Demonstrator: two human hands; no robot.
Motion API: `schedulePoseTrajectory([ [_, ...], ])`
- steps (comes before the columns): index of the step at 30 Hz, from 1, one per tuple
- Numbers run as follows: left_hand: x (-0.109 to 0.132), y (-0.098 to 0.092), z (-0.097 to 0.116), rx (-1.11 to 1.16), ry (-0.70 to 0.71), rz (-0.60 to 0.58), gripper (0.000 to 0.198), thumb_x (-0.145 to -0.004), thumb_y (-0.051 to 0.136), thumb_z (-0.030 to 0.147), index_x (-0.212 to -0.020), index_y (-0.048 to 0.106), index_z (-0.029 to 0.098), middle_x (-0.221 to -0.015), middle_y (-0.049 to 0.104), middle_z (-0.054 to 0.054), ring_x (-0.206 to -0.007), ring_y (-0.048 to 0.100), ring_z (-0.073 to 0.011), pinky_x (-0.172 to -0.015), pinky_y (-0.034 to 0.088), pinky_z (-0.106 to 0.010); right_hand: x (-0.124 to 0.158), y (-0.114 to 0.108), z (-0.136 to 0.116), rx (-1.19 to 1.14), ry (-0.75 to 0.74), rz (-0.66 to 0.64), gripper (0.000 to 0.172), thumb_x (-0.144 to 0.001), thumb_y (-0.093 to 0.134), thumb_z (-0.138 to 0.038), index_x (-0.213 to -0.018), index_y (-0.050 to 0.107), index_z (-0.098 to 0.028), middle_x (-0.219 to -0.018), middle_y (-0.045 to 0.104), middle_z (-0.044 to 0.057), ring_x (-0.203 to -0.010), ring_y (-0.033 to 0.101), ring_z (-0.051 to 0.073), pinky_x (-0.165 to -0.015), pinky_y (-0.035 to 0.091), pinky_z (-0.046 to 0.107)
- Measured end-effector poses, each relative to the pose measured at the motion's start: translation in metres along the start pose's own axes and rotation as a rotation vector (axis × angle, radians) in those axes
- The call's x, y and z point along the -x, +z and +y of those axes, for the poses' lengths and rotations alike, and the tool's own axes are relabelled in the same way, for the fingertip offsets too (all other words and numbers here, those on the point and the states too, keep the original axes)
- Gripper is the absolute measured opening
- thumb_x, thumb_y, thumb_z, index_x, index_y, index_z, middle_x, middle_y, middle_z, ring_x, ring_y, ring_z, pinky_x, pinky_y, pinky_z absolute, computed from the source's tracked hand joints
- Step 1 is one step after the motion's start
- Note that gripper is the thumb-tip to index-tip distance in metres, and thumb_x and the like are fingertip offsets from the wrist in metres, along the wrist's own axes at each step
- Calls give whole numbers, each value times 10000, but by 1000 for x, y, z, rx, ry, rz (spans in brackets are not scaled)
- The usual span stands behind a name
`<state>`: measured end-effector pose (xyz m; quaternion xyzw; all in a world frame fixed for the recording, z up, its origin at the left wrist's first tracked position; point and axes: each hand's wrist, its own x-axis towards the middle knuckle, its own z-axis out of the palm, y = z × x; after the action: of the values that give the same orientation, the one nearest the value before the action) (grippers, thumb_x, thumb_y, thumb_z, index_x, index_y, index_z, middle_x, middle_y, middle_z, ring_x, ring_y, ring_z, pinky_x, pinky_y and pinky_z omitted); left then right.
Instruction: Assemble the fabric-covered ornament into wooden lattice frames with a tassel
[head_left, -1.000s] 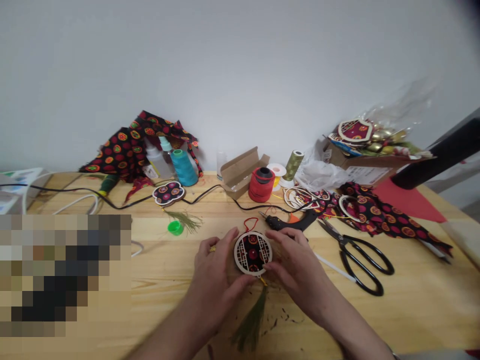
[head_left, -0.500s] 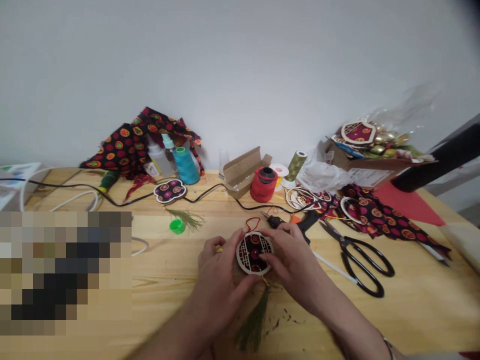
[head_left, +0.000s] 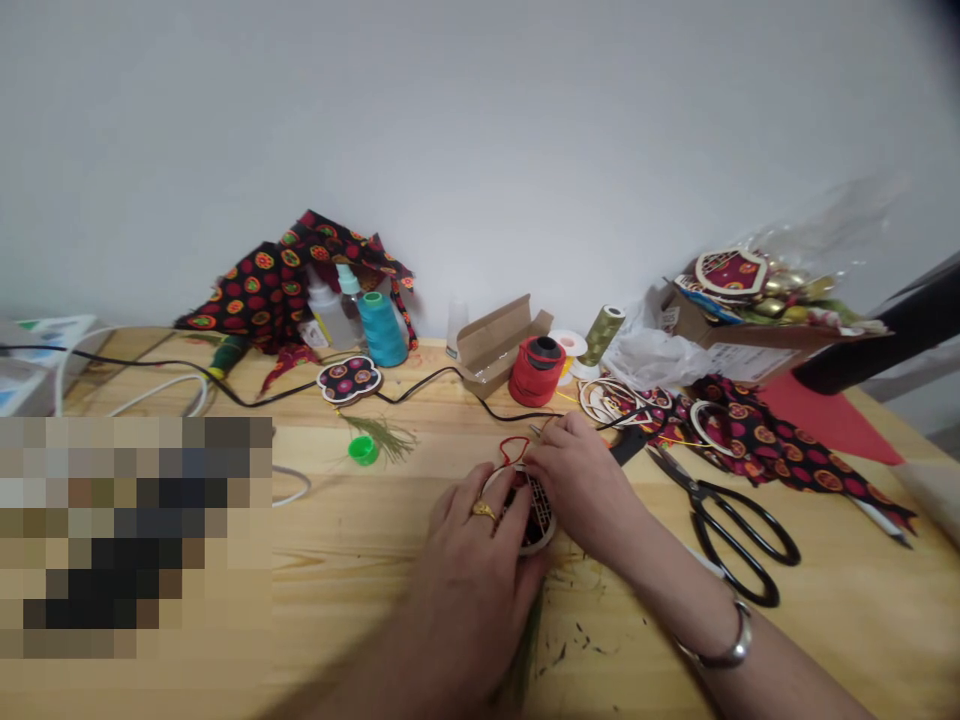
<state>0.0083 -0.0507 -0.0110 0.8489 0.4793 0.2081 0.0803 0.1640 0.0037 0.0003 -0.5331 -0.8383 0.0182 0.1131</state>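
A round wooden-rimmed pendant with dark patterned fabric and a lattice sits low in the middle of the view. My left hand grips it from the left, ring-wearing fingers across its face. At its top edge my right hand has its fingertips pinched together; whatever they hold is hidden. A red cord loop rises from the pendant's top beside those fingertips. Below, a green tassel hangs partly under my left hand. The glue gun lies just behind my right hand, mostly covered by it.
Black-handled scissors lie to the right, near patterned fabric. A flower-shaped pendant and a green cap are at left. Behind stand a red thread spool, a blue thread cone and an open small box.
The pendant's lattice has gone from its left side to its right. My left hand now lies over its face; my right hand's fingers have moved to its top edge.
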Motion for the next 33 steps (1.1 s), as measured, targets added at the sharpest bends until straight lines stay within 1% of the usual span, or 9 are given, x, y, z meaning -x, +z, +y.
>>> schedulePoseTrajectory([
  [3,-2,-2,4,-7,33,-39,441,-832,593,244,-1265,558,169,-1351,566,-89,-1256,461,-326,-1025,406,-530,-3,3,1,4,-12,-27,185,-883,583,-233,-722,666,-194,-780,633,73,-828,477,224,-759,358,359],
  [6,-4,-2,6,-12,28,-83,466,-820,612,246,-1278,555,185,-1379,545,-87,-1267,463,-323,-1042,395,-531,-6,5,2,12,-15,-44,218,-902,552,-233,-714,654,-191,-794,635,74,-827,474,220,-754,350,357],
  [9,-6,-1,7,-12,24,-115,438,-824,606,249,-1258,573,195,-1382,542,-86,-1263,471,-314,-1053,384,-529,-9,5,1,17,-30,-67,213,-885,567,-222,-689,642,-191,-797,640,68,-828,473,217,-759,342,358],
  [13,-7,-1,7,3,32,-130,429,-823,609,249,-1248,572,206,-1379,545,-74,-1270,460,-300,-1067,365,-526,-12,4,1,20,-50,-97,191,-854,588,-193,-669,636,-187,-800,645,70,-833,475,217,-761,337,357],
  [18,-7,-1,7,12,2,-159,444,-819,615,241,-1259,562,215,-1380,543,-68,-1276,451,-298,-1068,361,-526,-13,5,2,21,-76,-114,187,-856,571,-180,-682,639,-186,-799,643,70,-838,475,216,-758,335,356],
  [20,-6,0,6,9,14,-154,432,-831,601,250,-1260,561,213,-1379,543,-71,-1274,451,-296,-1066,363,-522,-14,6,3,23,-87,-116,187,-858,566,-174,-687,641,-185,-803,643,70,-836,475,213,-757,332,355],
  [23,-5,2,5,5,39,-145,424,-849,581,268,-1269,551,220,-1394,527,-71,-1287,436,-295,-1068,357,-527,-15,6,3,31,-101,-118,179,-854,565,-150,-696,644,-178,-828,646,72,-815,474,204,-751,327,353],
  [26,-5,3,5,7,16,-158,419,-850,578,264,-1267,550,240,-1404,519,-60,-1297,425,-294,-1069,348,-540,-16,3,1,45,-111,-115,173,-842,572,-133,-689,643,-171,-839,649,76,-793,470,199,-731,323,346],
  [33,-6,0,6,9,11,-178,417,-847,578,265,-1264,552,250,-1395,529,-56,-1292,431,-304,-1058,346,-582,-15,-2,-1,97,-104,-85,130,-829,585,-131,-722,651,-164,-830,661,84,-839,473,241,-670,307,354],
])
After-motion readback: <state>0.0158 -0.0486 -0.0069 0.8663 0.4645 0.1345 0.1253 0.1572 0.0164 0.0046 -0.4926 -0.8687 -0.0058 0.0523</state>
